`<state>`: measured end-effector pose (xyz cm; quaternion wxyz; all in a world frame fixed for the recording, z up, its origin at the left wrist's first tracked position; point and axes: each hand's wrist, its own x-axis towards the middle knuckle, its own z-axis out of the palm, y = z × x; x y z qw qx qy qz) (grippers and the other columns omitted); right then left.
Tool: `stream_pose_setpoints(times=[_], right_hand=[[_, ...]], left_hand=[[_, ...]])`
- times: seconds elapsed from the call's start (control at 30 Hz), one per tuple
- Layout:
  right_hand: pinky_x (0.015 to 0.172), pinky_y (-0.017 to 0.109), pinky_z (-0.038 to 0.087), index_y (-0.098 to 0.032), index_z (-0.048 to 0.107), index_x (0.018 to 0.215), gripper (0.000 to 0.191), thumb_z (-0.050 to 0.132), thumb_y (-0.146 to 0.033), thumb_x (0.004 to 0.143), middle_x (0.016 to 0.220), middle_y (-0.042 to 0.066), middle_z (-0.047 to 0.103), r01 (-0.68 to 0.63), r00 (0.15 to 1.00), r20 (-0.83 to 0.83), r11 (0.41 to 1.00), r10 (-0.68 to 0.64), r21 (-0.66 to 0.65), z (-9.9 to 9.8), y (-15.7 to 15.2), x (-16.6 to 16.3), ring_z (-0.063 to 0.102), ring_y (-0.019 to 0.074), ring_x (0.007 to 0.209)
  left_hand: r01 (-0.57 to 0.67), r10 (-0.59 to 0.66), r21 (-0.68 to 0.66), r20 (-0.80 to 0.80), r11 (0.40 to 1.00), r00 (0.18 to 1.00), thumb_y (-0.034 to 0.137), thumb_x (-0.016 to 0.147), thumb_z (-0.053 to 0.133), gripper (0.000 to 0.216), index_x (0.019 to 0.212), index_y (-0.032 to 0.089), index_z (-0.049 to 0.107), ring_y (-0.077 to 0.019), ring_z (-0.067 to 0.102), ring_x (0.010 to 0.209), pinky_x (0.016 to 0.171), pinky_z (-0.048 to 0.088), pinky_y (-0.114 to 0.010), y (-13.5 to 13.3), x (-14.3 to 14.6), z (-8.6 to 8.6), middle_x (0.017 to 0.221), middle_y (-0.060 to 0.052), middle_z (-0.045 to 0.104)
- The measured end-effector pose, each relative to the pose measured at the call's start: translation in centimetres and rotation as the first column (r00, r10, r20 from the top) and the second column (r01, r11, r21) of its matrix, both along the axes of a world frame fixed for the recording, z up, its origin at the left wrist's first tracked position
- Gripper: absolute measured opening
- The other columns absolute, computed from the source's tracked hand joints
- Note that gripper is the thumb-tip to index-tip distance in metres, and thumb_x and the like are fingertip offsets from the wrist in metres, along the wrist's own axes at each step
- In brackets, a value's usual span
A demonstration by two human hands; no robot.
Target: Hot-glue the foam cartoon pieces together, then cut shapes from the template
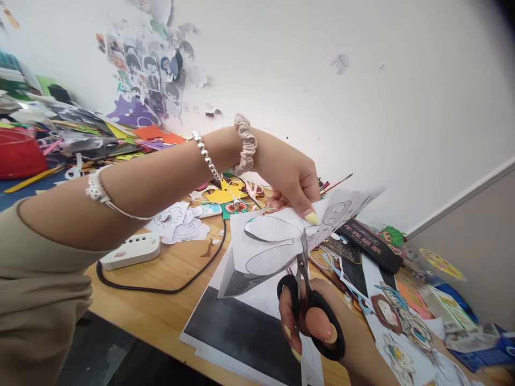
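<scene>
My left hand (292,174) reaches in from the left and pinches a sheet of white paper (269,230) printed with black outline drawings. The sheet is held up above the table, partly cut, with a curved flap coming away around a rounded outline. Below it, my right hand (322,321) grips black-handled scissors (302,268), thumb and fingers through the loops. Their blades point upward and meet the paper's edge near my left thumb. More sheets (241,332), one with a large black printed area, lie on the table under the scissors.
On the wooden table (169,311) are a white box-shaped device (131,251), a black cord (161,290), cut-out drawings (179,222) and a dark box (370,244). Coloured cut-outs (402,321) lie at right. Paper scraps and a red container (20,153) crowd the left, before a white wall.
</scene>
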<state>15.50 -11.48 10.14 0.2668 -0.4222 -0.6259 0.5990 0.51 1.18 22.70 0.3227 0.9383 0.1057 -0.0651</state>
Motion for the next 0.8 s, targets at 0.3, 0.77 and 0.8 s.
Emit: stream_pose_setpoints(times=[0.3,0.77,0.8], right_hand=[[0.039,0.02,0.024,-0.013,0.052,0.058,0.068,0.052,-0.078,0.041,0.046,0.002,0.052,0.024,1.0,-0.015,0.999,-0.025,-0.045,-0.33,0.22,0.27,0.035,0.007,0.037],[0.035,0.019,0.021,-0.012,0.054,0.058,0.068,0.054,-0.078,0.04,0.044,0.002,0.052,0.027,0.999,-0.044,0.998,-0.029,-0.063,-0.13,0.23,0.0,0.033,0.0066,0.035],[0.035,0.018,0.022,-0.012,0.054,0.058,0.068,0.055,-0.077,0.039,0.045,0.002,0.052,0.026,0.998,-0.059,0.997,-0.031,-0.076,-0.14,0.24,-0.04,0.033,0.0063,0.035]], left_hand=[[0.061,-0.063,0.092,0.022,0.994,0.998,0.039,0.079,0.049,0.038,0.051,0.014,0.04,-0.0042,0.043,0.044,0.045,0.039,-0.014,0.09,-0.06,-0.03,0.05,0.003,0.046],[0.027,-0.029,0.087,0.022,0.996,0.999,0.04,0.078,0.05,0.039,0.05,0.014,0.04,-0.0037,0.043,0.044,0.044,0.038,-0.013,-0.17,0.03,-0.18,0.05,0.004,0.046],[0.027,-0.029,0.087,0.019,0.996,0.999,0.04,0.078,0.05,0.04,0.05,0.014,0.039,-0.0038,0.043,0.043,0.044,0.038,-0.013,-0.19,0.05,-0.2,0.05,0.004,0.046]])
